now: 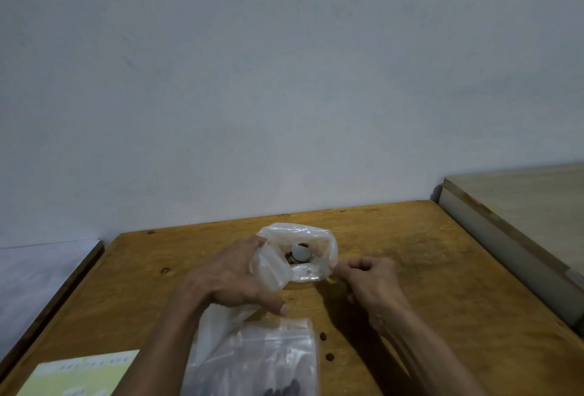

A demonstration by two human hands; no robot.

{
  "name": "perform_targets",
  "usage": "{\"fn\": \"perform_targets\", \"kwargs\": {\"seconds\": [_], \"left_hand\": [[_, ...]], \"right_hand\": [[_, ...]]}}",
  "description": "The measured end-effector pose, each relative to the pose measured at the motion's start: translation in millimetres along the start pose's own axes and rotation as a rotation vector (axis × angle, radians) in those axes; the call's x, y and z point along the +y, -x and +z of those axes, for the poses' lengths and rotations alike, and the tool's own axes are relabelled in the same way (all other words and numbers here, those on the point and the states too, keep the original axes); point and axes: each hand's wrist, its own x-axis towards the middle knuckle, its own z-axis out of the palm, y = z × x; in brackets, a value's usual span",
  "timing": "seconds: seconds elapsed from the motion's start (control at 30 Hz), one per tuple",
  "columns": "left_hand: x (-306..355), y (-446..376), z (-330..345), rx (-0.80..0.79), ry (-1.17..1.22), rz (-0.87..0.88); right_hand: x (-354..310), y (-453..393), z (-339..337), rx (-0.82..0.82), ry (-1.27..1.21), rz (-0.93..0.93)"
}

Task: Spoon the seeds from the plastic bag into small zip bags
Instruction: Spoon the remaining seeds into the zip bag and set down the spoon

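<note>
The left hand (234, 275) grips the crumpled clear plastic bag (297, 253); the right hand (366, 272) pinches its right rim, spreading the mouth over the white spoon (301, 253).

Left hand (234, 275) grips the plastic bag (297, 253) by its near-left edge, right hand (366, 275) pinches the right edge, mouth open, white spoon (301, 253) inside, all on the table (442, 269).

From my remote feed: a worn wooden bench (442, 269) meets a pale, scuffed wall (284, 79). A yellow-green printed sheet (79, 376) lies near-left of the fingers; a lighter counter (521, 200) stands well to their right.
</note>
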Motion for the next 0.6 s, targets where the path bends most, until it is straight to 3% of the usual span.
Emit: {"fn": "perform_targets", "kwargs": {"seconds": [0.1, 0.17, 0.3, 0.4, 0.5, 0.6], "left_hand": [[-7.1, -5.2, 5.0, 0.029, 0.056, -0.015], [-11.8, -5.5, 7.0, 0.052, 0.071, -0.004], [-12.8, -2.1, 7.6, 0.094, 0.085, -0.004], [-11.7, -0.5, 8.7, 0.091, 0.079, -0.015], [-12.3, 0.1, 9.7, 0.103, 0.088, -0.013], [-11.7, 0.6, 9.5, 0.106, 0.087, -0.008]], "right_hand": [[3.4, -4.6, 11.4, 0.042, -0.178, -0.008], [5.2, -3.4, 16.5, 0.099, -0.179, -0.129], [12.4, 5.4, 17.4, 0.236, 0.295, -0.738], [27.5, 4.4, 12.9, 0.211, 0.53, -1.114], [43.1, 0.1, 10.2, 0.2, 0.728, -1.264], [53.5, -8.4, 16.7, 0.237, 0.873, -1.203]]}}
